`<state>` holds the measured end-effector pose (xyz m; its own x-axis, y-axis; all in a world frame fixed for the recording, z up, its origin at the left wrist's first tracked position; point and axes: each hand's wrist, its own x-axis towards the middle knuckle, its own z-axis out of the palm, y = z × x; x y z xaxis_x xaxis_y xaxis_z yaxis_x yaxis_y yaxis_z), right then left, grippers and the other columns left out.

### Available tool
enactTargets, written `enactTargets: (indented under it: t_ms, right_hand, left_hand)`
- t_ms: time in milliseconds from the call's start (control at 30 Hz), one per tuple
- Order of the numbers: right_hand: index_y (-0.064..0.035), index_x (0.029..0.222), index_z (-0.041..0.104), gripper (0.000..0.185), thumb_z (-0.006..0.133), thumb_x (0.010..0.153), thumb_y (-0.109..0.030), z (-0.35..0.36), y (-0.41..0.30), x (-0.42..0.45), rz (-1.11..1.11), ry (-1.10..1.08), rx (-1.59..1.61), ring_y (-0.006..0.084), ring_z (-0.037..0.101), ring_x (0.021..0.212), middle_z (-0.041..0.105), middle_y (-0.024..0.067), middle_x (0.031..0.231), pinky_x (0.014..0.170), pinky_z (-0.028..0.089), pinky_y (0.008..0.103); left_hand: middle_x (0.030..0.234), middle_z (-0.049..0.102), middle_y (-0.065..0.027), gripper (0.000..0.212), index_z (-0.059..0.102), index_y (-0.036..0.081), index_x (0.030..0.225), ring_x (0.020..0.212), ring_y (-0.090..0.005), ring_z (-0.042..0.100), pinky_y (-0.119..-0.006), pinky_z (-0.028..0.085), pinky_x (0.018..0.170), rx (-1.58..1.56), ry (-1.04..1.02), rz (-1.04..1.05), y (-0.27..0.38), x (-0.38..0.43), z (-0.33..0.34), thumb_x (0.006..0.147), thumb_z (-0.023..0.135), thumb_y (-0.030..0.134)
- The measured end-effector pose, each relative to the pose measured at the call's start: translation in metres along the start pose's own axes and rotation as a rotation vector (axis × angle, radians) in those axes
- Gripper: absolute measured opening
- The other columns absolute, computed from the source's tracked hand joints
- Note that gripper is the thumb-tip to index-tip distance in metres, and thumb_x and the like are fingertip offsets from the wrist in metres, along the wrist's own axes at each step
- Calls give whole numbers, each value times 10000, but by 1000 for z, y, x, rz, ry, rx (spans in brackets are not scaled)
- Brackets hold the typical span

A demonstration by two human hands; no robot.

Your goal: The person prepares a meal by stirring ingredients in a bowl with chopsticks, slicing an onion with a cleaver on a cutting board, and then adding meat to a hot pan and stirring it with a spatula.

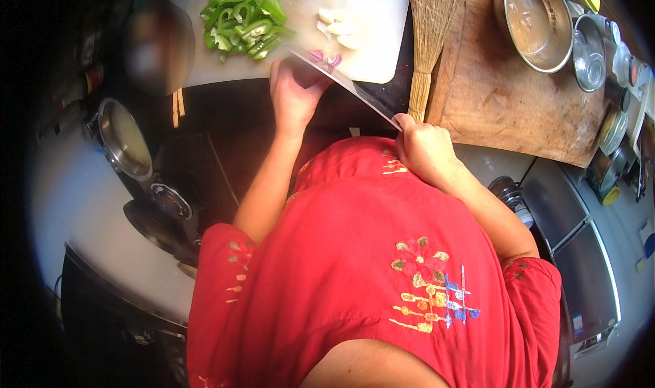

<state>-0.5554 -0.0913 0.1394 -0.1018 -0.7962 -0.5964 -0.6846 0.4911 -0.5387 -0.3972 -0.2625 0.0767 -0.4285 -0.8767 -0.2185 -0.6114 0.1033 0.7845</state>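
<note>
My right hand [426, 145] grips the handle end of a broad-bladed kitchen knife [353, 89], close to my red shirt. The blade slants up and left over the near edge of a white cutting board [368, 55]. Beside the blade's far part is my left hand [296, 94], fingers curled; whether it holds anything is hidden. Purple shallot or onion pieces [333, 60] show just past the blade. Peeled garlic cloves [342, 28] lie beyond them. A pile of sliced green pepper [245, 20] sits on the board's left part.
Right of the board are a straw brush [430, 35] and a wooden board [511, 101] bearing a metal bowl [537, 50]. To the left, wooden sticks [178, 107] jut from under a blurred round thing [158, 48]. A metal pot [125, 140] and a dark pan [156, 224] stand nearer.
</note>
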Motion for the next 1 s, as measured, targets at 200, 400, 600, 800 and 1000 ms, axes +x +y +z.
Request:
enactTargets:
  t_ms: [200,400,600,800,1000]
  right_hand:
    - [-13,944,510,202,526,797,-150,-8,8,-27,86,-64,-59,352,615,657,615,188,725,600,486,449]
    - [-51,1016,533,266,547,787,-187,0,27,-47,27,31,-56,338,617,652,632,159,788,584,493,434]
    - [-42,1001,591,309,607,693,-48,-12,28,-73,-18,306,119,297,631,649,642,149,793,578,517,360]
    - [-45,1010,596,293,584,719,-62,-15,33,-75,74,340,156,311,622,652,630,150,754,580,504,370]
    - [-48,1027,598,302,570,727,-69,-7,35,-71,51,348,210,323,619,669,626,163,768,599,502,378]
  left_hand:
    - [945,515,-106,419,565,30,947,802,-215,542,-321,470,707,85,32,49,-19,-1,5,614,795,139]
    - [961,522,-94,451,565,38,996,872,-215,532,-333,449,792,281,6,149,1,3,-3,622,784,161]
    - [960,550,-68,422,606,98,900,988,-284,448,-413,345,879,461,-25,353,5,13,2,569,798,278]
    - [831,574,-33,276,620,111,821,933,-253,480,-401,342,830,456,-83,519,10,26,15,597,765,180]
    - [762,544,-63,193,579,97,758,783,-262,519,-383,364,740,357,-150,485,7,30,23,624,717,90]
